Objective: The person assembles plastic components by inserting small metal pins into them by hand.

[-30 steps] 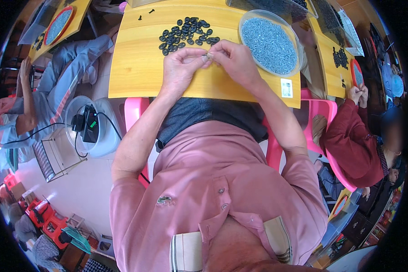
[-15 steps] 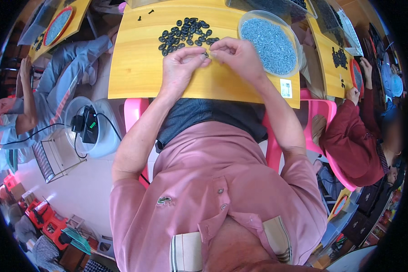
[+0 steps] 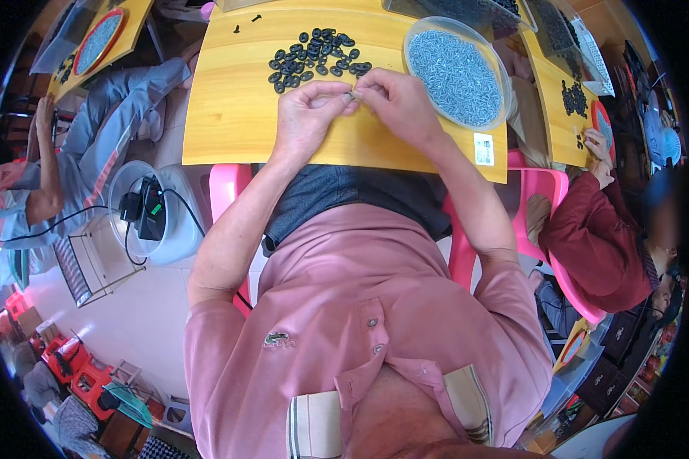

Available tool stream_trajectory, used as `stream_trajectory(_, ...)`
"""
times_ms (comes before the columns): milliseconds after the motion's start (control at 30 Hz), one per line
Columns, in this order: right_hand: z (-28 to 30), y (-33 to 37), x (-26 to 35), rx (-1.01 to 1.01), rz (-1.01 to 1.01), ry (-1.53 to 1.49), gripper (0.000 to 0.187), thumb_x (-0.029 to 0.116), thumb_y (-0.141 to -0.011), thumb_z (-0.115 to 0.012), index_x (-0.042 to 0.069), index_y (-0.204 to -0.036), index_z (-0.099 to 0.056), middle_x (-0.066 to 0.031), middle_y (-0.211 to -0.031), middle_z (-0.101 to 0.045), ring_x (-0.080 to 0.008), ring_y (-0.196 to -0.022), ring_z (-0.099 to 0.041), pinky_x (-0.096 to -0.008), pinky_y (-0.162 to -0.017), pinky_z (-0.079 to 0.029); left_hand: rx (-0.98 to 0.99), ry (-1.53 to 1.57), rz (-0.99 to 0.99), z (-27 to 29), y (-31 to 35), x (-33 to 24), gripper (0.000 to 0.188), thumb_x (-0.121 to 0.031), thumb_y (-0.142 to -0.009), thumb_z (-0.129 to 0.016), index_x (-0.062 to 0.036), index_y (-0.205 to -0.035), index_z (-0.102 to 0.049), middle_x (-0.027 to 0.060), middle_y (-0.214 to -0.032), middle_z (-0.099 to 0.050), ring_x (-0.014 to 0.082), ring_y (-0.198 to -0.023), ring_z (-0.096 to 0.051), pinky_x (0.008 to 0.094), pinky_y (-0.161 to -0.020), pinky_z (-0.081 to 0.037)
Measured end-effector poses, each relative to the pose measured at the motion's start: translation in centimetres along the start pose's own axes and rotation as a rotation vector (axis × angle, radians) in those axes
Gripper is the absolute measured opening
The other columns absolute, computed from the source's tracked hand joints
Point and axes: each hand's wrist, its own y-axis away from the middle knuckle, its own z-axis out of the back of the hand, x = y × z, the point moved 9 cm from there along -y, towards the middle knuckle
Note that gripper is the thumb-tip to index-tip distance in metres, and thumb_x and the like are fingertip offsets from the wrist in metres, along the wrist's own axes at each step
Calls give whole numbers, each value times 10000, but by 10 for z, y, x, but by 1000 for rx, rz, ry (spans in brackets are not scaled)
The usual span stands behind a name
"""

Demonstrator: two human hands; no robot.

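Over the yellow table [image 3: 230, 138], my left hand [image 3: 308, 116] and my right hand [image 3: 396, 101] meet fingertip to fingertip. The left fingers pinch a small dark piece [image 3: 352, 96], mostly covered by the fingertips. My right thumb and forefinger are closed against it; whatever they grip is too small to make out. Just beyond the hands lies a loose pile of black oval pieces with holes [image 3: 314, 55]. To the right of my right hand stands a round clear tub [image 3: 505, 84] full of small silvery screws [image 3: 455, 73].
Two small dark parts [image 3: 256, 17] lie at the table's far left. A white label [image 3: 484, 149] is near its front right corner. Clear bins [image 3: 467, 15] stand at the back. Co-workers sit left and right; the right one's hands [image 3: 599, 145] are over another table.
My right fingertips have closed in on the left ones, covering more of the small dark piece. The right co-worker's hands have come together.
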Motion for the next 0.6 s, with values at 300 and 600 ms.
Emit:
stream_trajectory(300, 9, -3, -12, -41, -83, -89, 164, 146, -874, -654, -8, -908, -697, -154, -823, -706, -236, -693, -682, -349, -641, -521, -55, 14, -37, 3, -1, 0, 164, 20, -884, -674, 54, -1044, -667, 147, -911, -723, 165, -820, -709, 264, -792, -558)
stream_trajectory(600, 41, -2, -1, -296, 279, 403, 146, 111, -894, -593, 16, -928, -698, -160, -886, -684, -339, -812, -666, -419, -734, -532, -215, 228, -124, 25, -4, -4, 165, 13, -884, -663, 45, -1046, -657, 129, -914, -697, 176, -820, -692, 280, -797, -550)
